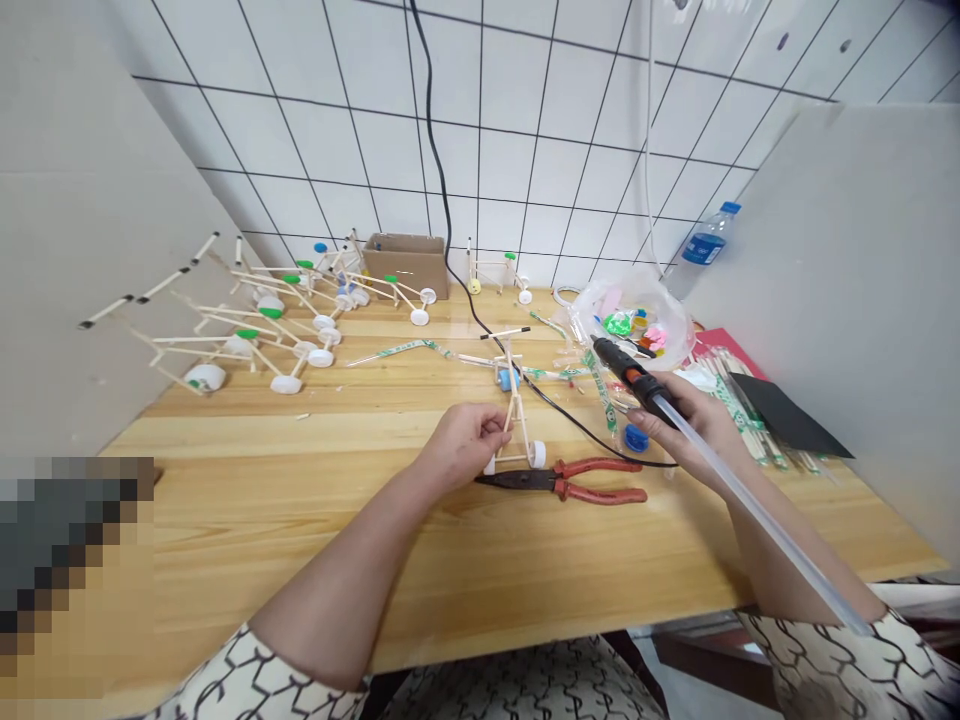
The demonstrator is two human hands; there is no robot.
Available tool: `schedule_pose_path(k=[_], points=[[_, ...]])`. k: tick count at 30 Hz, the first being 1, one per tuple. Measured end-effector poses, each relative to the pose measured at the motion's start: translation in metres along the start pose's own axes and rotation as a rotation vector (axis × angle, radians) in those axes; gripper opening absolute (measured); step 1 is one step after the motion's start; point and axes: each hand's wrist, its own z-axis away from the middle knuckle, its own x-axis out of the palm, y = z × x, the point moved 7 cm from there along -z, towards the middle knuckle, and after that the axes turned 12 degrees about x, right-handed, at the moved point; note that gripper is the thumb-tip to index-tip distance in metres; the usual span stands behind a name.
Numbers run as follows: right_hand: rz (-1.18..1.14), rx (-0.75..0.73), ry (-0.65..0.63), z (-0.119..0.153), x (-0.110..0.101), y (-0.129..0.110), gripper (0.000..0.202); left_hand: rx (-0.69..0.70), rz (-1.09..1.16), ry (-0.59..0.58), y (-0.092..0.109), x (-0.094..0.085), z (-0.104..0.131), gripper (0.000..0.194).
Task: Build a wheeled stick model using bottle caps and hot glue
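A small tricycle model of wooden sticks (516, 410) stands at the middle of the table, with white wheels at its near end and a blue part farther back. My left hand (466, 440) pinches its left side. In my right hand (697, 425) is a black and orange glue gun (634, 375), its nozzle pointing up and left, clear of the model, with a long clear glue stick running back over my forearm. Pliers with red handles (600, 482) lie just in front of the model. A blue cap (636, 437) rests between the model and my right hand.
Several finished stick models (285, 310) crowd the back left by a cardboard box (409, 265). A black cable (555, 405) crosses the table. At the right are a bag of coloured pieces (637, 320), wrapped sticks (739, 400) and a bottle (705, 248).
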Motion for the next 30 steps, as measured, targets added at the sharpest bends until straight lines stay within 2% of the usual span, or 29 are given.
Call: schedule_pose_path(k=[12, 19, 26, 28, 30], points=[[-0.117, 0.073, -0.009, -0.012, 0.012, 0.006, 0.032, 0.024, -0.022, 0.017, 0.003, -0.002, 0.000, 0.012], [-0.467, 0.220, -0.024, -0.024, 0.011, 0.015, 0.035, 0.019, -0.016, 0.011, 0.003, -0.001, 0.000, 0.014], [-0.838, 0.148, -0.036, -0.048, 0.011, 0.000, 0.025, 0.020, 0.014, -0.003, 0.003, 0.001, 0.000, 0.016], [-0.849, 0.153, 0.016, -0.056, 0.008, 0.001, 0.023, 0.012, 0.015, -0.004, 0.003, 0.001, 0.000, 0.016], [-0.745, 0.171, 0.113, -0.062, 0.004, 0.004, 0.022, 0.005, 0.017, -0.005, 0.004, 0.001, 0.001, 0.015]])
